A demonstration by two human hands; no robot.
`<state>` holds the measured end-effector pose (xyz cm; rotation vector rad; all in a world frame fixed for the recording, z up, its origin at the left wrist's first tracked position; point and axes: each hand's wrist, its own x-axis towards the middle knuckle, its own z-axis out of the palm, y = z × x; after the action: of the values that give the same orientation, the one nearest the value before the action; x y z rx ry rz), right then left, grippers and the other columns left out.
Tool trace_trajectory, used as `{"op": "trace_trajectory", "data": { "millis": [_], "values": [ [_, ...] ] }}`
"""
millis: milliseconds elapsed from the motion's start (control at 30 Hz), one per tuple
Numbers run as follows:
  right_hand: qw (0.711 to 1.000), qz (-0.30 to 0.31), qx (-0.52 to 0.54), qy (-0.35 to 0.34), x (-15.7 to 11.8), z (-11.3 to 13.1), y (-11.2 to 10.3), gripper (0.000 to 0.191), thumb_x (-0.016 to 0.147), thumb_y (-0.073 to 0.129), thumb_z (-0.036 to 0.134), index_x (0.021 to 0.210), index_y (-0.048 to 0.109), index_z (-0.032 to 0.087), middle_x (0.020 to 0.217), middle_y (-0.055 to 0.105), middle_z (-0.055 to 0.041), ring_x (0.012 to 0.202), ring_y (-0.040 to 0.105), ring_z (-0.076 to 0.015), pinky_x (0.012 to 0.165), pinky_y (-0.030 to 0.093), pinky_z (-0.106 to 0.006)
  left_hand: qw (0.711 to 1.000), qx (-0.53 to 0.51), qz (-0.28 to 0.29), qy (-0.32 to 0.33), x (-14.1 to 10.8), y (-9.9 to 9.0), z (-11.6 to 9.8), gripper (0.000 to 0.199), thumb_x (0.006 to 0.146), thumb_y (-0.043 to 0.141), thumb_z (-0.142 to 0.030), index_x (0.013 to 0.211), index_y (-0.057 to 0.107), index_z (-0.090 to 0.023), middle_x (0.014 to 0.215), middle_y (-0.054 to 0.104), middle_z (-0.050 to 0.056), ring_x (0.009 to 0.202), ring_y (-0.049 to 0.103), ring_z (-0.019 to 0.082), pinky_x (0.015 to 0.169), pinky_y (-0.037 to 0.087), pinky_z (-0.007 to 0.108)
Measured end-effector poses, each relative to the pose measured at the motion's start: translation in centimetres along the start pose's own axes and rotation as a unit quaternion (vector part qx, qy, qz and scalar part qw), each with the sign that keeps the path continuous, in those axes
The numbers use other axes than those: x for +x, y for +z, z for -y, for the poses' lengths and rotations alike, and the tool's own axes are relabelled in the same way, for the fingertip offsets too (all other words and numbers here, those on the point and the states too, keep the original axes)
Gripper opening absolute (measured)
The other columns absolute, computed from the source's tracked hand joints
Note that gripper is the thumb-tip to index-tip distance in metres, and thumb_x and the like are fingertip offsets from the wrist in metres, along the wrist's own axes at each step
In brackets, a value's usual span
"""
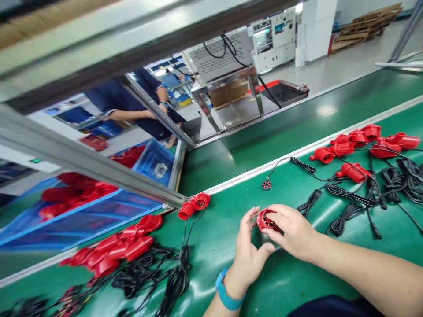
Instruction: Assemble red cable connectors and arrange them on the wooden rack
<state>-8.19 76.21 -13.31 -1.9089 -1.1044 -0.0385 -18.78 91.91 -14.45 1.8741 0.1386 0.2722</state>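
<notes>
Just above the green work surface, a red plastic housing [263,221] is between my two hands, its round opening tilted up with dark parts visible inside. My left hand [249,253], wearing a blue wristband, curls around the left side, fingertips at the rim and thumb below. From the right, my right hand [292,233] grips it, fingers over the opening and thumb on the near edge. My fingers hide part of the housing. Beyond them lies a small round board [267,185] on a thin black cable. Two red housings [194,206] with cables sit to the left.
Red housings [132,242] with bundled black cables lie at left; more red housings [355,172] and cables [343,220] are at right. Blue crates [155,165] hold red parts behind a metal post [99,154]. Another person's arm [132,114] shows beyond the frame.
</notes>
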Motion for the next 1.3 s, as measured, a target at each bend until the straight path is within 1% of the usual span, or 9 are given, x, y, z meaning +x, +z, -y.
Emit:
{"op": "trace_trajectory", "data": {
  "millis": [100, 233, 400, 500, 567, 767, 1000, 1100, 1300],
  "values": [
    [0.998, 0.038, -0.052, 0.022, 0.1, -0.3, 0.6, 0.002, 0.091, 0.068, 0.015, 0.092, 0.069, 0.014, 0.095, 0.067, -0.0105, 0.088, 0.065, -0.0243, 0.081, 0.060, -0.042, 0.999, -0.003, -0.054, 0.010, 0.5, -0.4, -0.2, 0.062, 0.102, 0.048, -0.059, 0.151, 0.038, -0.022, 0.153, 0.046, 0.020, 0.142, 0.049, 0.033, 0.114, 0.048, 0.053],
    [0.999, -0.029, -0.043, 0.009, 0.1, -0.4, 1.0, 0.011, 0.091, 0.071, 0.019, 0.102, 0.070, 0.014, 0.106, 0.068, -0.0131, 0.094, 0.065, -0.0245, 0.086, 0.060, -0.042, 0.996, -0.016, -0.083, -0.012, 0.8, -0.5, -0.1, 0.052, 0.104, 0.043, -0.054, 0.145, 0.044, -0.021, 0.148, 0.051, 0.020, 0.135, 0.055, 0.032, 0.110, 0.049, 0.053],
    [0.998, 0.002, -0.057, 0.026, 0.3, -0.6, 1.5, 0.010, 0.089, 0.075, 0.019, 0.096, 0.070, 0.013, 0.101, 0.068, -0.0117, 0.093, 0.066, -0.0246, 0.087, 0.060, -0.041, 0.992, -0.064, -0.028, -0.102, 0.5, 0.2, -0.6, 0.056, 0.100, 0.055, -0.057, 0.143, 0.046, -0.023, 0.151, 0.051, 0.017, 0.140, 0.051, 0.031, 0.115, 0.046, 0.050],
    [0.999, -0.035, -0.025, -0.019, 0.2, 0.1, 1.5, 0.010, 0.093, 0.066, 0.017, 0.102, 0.069, 0.013, 0.106, 0.069, -0.0125, 0.097, 0.066, -0.0229, 0.090, 0.060, -0.038, 0.975, -0.138, 0.015, -0.172, 0.3, 0.5, -1.1, 0.060, 0.099, 0.056, -0.055, 0.149, 0.041, -0.025, 0.155, 0.048, 0.013, 0.145, 0.047, 0.029, 0.122, 0.040, 0.047],
    [0.998, -0.044, -0.015, -0.046, 0.0, 0.8, 1.3, 0.014, 0.095, 0.060, 0.014, 0.107, 0.068, 0.012, 0.109, 0.069, -0.0138, 0.101, 0.066, -0.0230, 0.093, 0.060, -0.037, 0.970, -0.153, 0.023, -0.187, 0.3, 0.6, -1.2, 0.061, 0.098, 0.058, -0.055, 0.148, 0.041, -0.025, 0.152, 0.050, 0.012, 0.142, 0.048, 0.028, 0.122, 0.038, 0.046],
    [0.998, 0.004, -0.040, -0.038, -0.2, 1.5, 0.3, 0.024, 0.097, 0.059, 0.017, 0.119, 0.066, 0.014, 0.116, 0.069, -0.0149, 0.106, 0.066, -0.0262, 0.094, 0.061, -0.043, 0.982, -0.110, -0.003, -0.153, 0.9, 0.6, -1.2, 0.057, 0.094, 0.063, -0.057, 0.136, 0.050, -0.021, 0.138, 0.059, 0.013, 0.133, 0.055, 0.029, 0.114, 0.047, 0.046],
    [0.998, -0.001, -0.056, -0.034, -0.7, 1.1, 0.5, 0.025, 0.096, 0.060, 0.018, 0.120, 0.066, 0.014, 0.123, 0.067, -0.0163, 0.108, 0.066, -0.0265, 0.097, 0.061, -0.044, 0.983, -0.108, -0.001, -0.150, 0.9, 0.5, -1.7, 0.057, 0.091, 0.068, -0.055, 0.133, 0.051, -0.020, 0.130, 0.062, 0.012, 0.121, 0.061, 0.027, 0.109, 0.050, 0.042],
    [1.000, 0.005, -0.024, -0.012, -0.7, 1.3, 0.4, 0.032, 0.093, 0.063, 0.017, 0.125, 0.065, 0.016, 0.126, 0.066, -0.0149, 0.114, 0.065, -0.0265, 0.101, 0.059, -0.045, 0.983, -0.107, 0.000, -0.150, 1.0, 0.5, -1.8, 0.057, 0.090, 0.069, -0.054, 0.133, 0.051, -0.020, 0.130, 0.062, 0.012, 0.121, 0.061, 0.027, 0.109, 0.049, 0.043],
    [0.988, 0.064, 0.118, 0.078, -0.4, 2.5, -0.2, 0.053, 0.085, 0.079, 0.017, 0.134, 0.061, 0.022, 0.133, 0.061, -0.0110, 0.116, 0.063, -0.0233, 0.102, 0.059, -0.038, 0.977, -0.143, -0.004, -0.158, 1.1, 0.5, -1.7, 0.055, 0.090, 0.072, -0.048, 0.133, 0.049, -0.022, 0.126, 0.063, 0.011, 0.116, 0.063, 0.026, 0.105, 0.051, 0.041]
  ]
}}
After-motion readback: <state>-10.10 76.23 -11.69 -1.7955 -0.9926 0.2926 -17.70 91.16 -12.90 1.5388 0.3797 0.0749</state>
